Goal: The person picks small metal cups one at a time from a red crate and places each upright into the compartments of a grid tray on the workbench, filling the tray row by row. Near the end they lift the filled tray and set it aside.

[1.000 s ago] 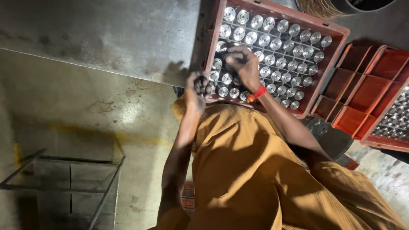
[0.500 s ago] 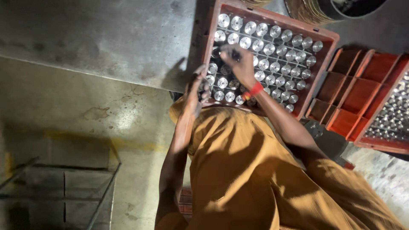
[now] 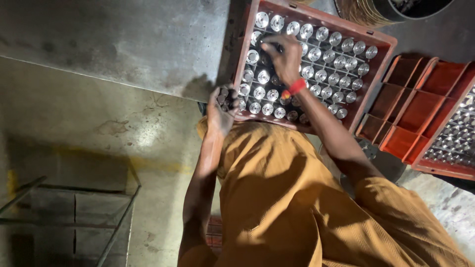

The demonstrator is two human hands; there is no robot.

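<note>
While pinching a round metal part, right hand over ridged red crate; left hand cupping more.

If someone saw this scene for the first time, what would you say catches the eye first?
Most striking is the red crate at top centre, its grid packed with shiny round metal parts. The right hand, a red band at its wrist, reaches into the grid, while the left hand grips several dark pieces at the crate's near corner. To the right sit empty orange-red divided crates.
</note>
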